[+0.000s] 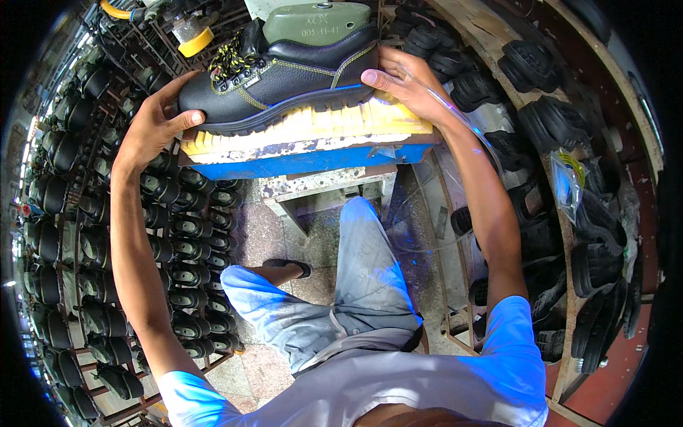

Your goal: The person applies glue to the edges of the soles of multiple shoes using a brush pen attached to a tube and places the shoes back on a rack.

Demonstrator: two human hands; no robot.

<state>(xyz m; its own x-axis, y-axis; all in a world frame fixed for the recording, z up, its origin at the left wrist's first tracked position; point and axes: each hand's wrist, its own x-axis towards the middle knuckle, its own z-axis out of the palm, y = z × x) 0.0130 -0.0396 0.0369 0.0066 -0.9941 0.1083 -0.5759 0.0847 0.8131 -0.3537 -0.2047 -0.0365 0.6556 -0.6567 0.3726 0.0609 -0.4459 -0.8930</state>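
A black leather work shoe (284,85) with yellow stitching and black-yellow laces lies across a yellow, ridged pad (306,127) on a blue-sided stand. Out of its opening sticks a green shoe last (316,23). My left hand (158,121) grips the toe end, thumb low at the front and fingers behind. At the heel, my right hand (405,78) presses its thumb near the sole's edge, its fingers reaching behind the shoe. Blue light runs along part of the sole edge.
Racks of black shoes (188,277) fill the left side. On the right, wooden shelves hold black soles (555,124) and a clear bag (567,186) with something yellow. A yellow-rimmed container (196,41) stands beyond the shoe's toe. A thin clear tube (455,110) runs past my right wrist.
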